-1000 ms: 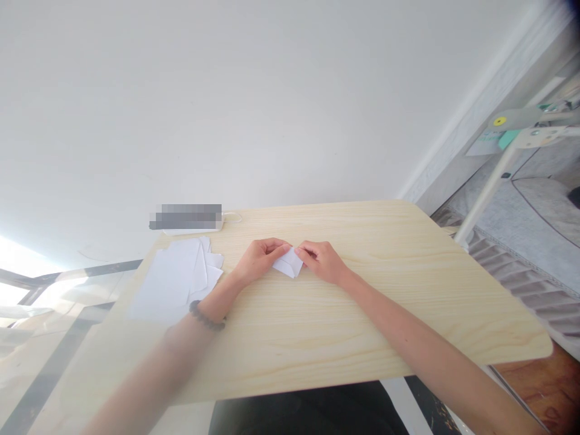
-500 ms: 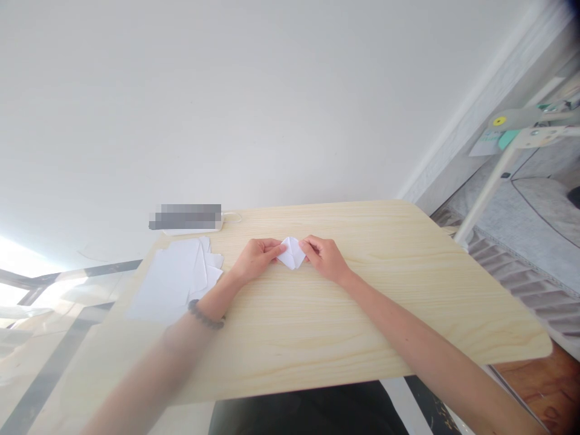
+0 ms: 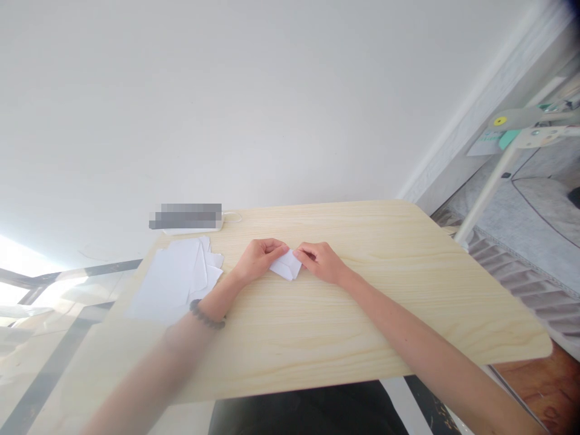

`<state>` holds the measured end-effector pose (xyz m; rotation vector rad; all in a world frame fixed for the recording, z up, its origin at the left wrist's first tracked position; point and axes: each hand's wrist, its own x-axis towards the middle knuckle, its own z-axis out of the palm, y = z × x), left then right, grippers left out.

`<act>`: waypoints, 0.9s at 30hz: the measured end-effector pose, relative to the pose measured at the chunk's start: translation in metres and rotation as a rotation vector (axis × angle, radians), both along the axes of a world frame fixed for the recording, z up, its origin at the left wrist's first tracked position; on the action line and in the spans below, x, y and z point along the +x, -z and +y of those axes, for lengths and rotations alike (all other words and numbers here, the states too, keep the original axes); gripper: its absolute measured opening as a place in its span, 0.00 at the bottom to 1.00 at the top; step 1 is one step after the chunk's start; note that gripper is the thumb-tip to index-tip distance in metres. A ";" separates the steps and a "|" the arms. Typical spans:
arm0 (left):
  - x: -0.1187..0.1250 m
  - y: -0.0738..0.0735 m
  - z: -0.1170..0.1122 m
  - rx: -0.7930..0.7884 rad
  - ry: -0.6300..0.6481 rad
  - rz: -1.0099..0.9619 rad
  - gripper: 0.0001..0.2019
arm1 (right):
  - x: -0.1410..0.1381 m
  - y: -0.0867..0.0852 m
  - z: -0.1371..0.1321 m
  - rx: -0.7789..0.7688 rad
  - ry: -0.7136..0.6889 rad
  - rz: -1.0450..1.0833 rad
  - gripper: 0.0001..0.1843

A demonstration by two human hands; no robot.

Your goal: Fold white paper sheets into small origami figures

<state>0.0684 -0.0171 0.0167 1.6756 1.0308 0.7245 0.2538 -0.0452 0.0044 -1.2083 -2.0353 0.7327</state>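
A small folded piece of white paper lies on the light wooden table, held between both hands. My left hand pinches its left edge with the fingers curled. My right hand pinches its right edge, fingers bent over the paper. A dark bead bracelet sits on my left wrist.
Several loose white paper sheets lie spread at the table's left side. A white device with a cable rests at the far left edge against the wall. To the right of the table stands a white lamp pole, with a grey rug behind it.
Half a second ago the folded paper was raised and opened between my fingers; it is now lowered and pressed flatter on the table. Both hands stayed in place.
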 end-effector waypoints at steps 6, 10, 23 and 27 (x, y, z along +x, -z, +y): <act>0.000 0.001 0.000 0.001 0.006 0.005 0.19 | 0.001 0.001 0.001 0.004 0.002 -0.020 0.16; 0.000 -0.001 0.000 0.004 -0.016 0.023 0.20 | 0.000 0.001 0.002 0.014 0.039 -0.002 0.17; -0.003 0.003 0.004 -0.003 0.065 -0.017 0.21 | 0.001 -0.001 0.004 0.018 0.208 0.099 0.18; -0.002 0.002 0.003 0.006 0.054 0.006 0.21 | 0.002 -0.001 0.004 0.008 0.200 0.100 0.18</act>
